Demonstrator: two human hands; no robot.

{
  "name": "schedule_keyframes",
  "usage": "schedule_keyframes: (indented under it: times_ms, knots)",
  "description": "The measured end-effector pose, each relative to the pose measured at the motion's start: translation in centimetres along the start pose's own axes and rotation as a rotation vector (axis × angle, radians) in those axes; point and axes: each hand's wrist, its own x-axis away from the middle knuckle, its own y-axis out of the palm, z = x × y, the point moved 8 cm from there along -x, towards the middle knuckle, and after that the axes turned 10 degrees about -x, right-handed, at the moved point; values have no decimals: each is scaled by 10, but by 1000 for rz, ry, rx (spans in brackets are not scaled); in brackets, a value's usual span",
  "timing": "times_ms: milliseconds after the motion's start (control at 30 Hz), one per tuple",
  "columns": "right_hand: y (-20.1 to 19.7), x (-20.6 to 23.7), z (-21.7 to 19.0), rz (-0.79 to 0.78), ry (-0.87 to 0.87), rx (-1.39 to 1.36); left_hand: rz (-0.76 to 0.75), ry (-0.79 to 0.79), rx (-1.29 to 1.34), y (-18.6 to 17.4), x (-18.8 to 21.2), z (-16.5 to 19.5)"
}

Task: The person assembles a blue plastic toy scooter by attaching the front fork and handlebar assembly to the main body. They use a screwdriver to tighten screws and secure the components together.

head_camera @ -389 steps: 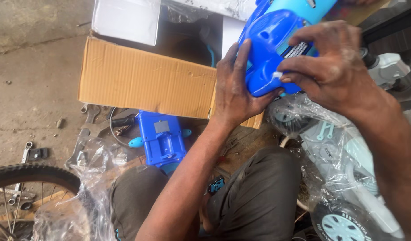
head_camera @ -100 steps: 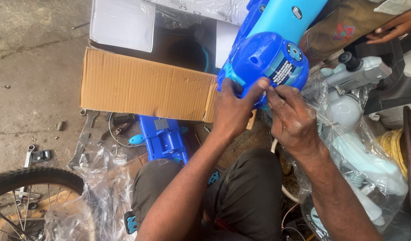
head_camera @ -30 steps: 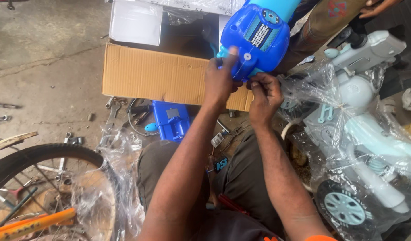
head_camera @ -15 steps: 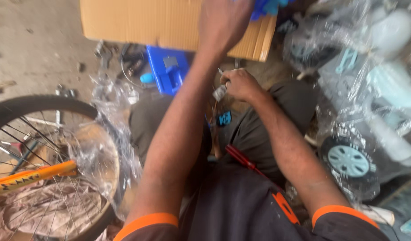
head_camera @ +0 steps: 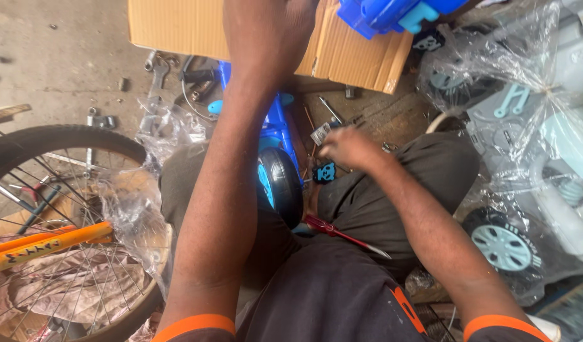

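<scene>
My left hand [head_camera: 266, 38] is raised at the top of the view, in front of a cardboard box [head_camera: 177, 31]. Its fingers run out of frame beside a blue plastic toy body [head_camera: 393, 14], and I cannot see whether it grips that. My right hand [head_camera: 347, 147] is low over my lap, pinching a small silvery piece [head_camera: 319, 133]. Between my knees stands a black wheel with a blue hub [head_camera: 280, 185], joined to a blue frame part [head_camera: 275, 123]. A red-handled screwdriver [head_camera: 332, 229] lies on my lap.
A bicycle wheel [head_camera: 44, 190] with an orange bar [head_camera: 48, 244] and crumpled plastic wrap fills the left. A pale toy ride-on in clear plastic [head_camera: 545, 145] with its wheel [head_camera: 507, 247] crowds the right. Spanners and small metal parts [head_camera: 157, 71] lie on the concrete floor.
The view has tipped down toward my lap. My right hand came down from the blue toy body to the lap with a small silvery piece. The left hand stays raised.
</scene>
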Motion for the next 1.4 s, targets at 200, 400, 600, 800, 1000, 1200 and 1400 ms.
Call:
schedule_keyframes:
  times_ms: [200, 400, 600, 800, 1000, 1200, 1400]
  knots:
    - [88, 19, -28, -480, -39, 69, -50, -85, -11, -26, 0, -6]
    - [116, 29, -13, -677, 51, 128, -107, -6, -107, -28, 3, -23]
    - [71, -38, -21, -273, -112, 120, -383, -59, -249, 0, 40, -89]
    - [21, -112, -26, 105, -132, -291, -715, -74, -399, 42, 96, -150]
    - [40, -119, -56, 111, -408, -163, -891, 7, -334, 79, 119, -120]
    - [8, -94, -26, 318, -223, -19, -919, 160, -234, 110, 108, -47]
    - [-67, -11, -8, 373, 126, -172, -855, 267, -52, 110, 90, 37]
